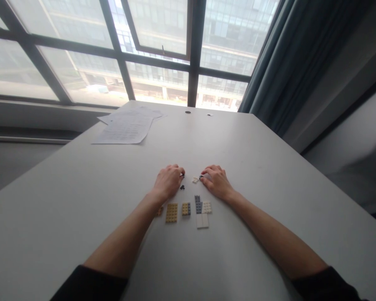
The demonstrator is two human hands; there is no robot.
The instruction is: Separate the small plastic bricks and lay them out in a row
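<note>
I am resting both hands on the white table (269,167), knuckles up and fingers curled under. My left hand (168,182) is closing its fingertips on something tiny and dark, and my right hand (217,182) is doing the same on its own side. The bits are too small, so I cannot tell if I am really pinching them.

Between the two hands a small cream piece (195,179) is lying, with a loose dark piece (182,187) just beside it. Nearer to me a row is lying flat: a tan plate (171,212), a tan-and-grey piece (186,208), then a grey plate (198,204) touching a white plate (207,207), and a white tile (202,220) just under these two.

For such small parts I think it is best that only the fingertips are working while the wrists are leaning on the table, and that any pressing is going straight down. My left forearm is lying just beside the row, so I am judging that a sideways sweep could scatter it.

The table edges are well apart from both hands. The papers (125,127) are lying far off at the window side, so my arms are having room on both sides.
</note>
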